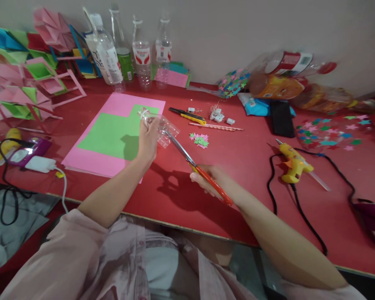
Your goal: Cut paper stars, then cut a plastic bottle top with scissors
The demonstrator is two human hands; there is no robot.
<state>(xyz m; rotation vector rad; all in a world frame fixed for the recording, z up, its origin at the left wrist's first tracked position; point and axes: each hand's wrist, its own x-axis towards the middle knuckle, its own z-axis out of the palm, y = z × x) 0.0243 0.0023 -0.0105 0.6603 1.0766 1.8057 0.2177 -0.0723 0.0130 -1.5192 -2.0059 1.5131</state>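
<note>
My left hand [148,139] is closed around the neck end of a clear plastic bottle top [165,127], whose cut, ragged edge points to the right. In my right hand [212,181] is a pair of scissors [203,173] with red-orange handles. Its blades reach up and left to the bottle top's plastic; whether they are parted there is hard to see. Below my left hand lie a green paper sheet [109,135] and a larger pink sheet [96,162]. Star-shaped paper pieces [200,140] in pink and green lie right of the bottle top.
A yellow-black utility knife [189,116], small white parts [218,115] and a striped straw [215,126] lie ahead. A yellow glue gun [295,162] with black cord sits right. Plastic bottles [142,56] stand behind; folded paper lanterns [25,100] fill the left.
</note>
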